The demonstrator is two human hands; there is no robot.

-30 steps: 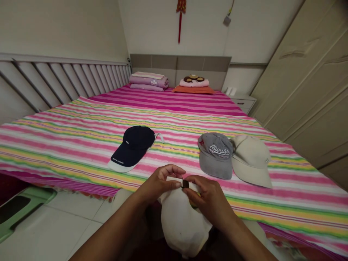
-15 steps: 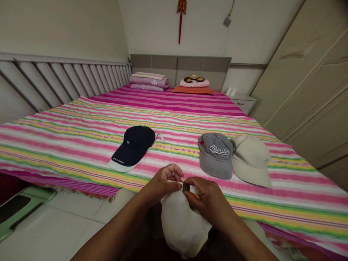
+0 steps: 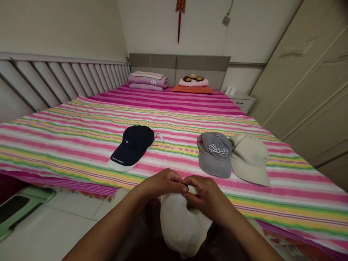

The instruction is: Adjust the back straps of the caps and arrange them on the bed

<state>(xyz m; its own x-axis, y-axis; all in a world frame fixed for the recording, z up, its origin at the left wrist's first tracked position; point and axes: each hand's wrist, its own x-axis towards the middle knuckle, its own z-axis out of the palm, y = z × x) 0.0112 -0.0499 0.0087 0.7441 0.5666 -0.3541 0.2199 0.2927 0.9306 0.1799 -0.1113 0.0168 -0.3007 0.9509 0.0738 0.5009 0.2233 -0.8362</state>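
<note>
A cream cap (image 3: 181,224) hangs below my two hands at the near edge of the bed, its crown facing me. My left hand (image 3: 165,183) is closed, thumb and fingers pinching the cap's back strap. Right against it, my right hand (image 3: 205,194) pinches the other side of that strap, and the fingertips of both hands meet. The fingers hide the strap's fastening. Beyond them lie a navy cap (image 3: 137,143) with a white brim edge on the left, a grey cap (image 3: 214,154) with white lettering, and a beige cap (image 3: 250,157) touching the grey one.
The caps lie on a striped bedspread (image 3: 168,152). Folded purple bedding (image 3: 148,81) and a pink pillow (image 3: 193,83) sit by the headboard (image 3: 201,61). A green stool (image 3: 35,197) stands on the tiled floor at the left. Wardrobe doors (image 3: 307,83) line the right side.
My left fingers have curled in and met the right fingertips over the strap. The dark fastening that showed between my hands is now covered.
</note>
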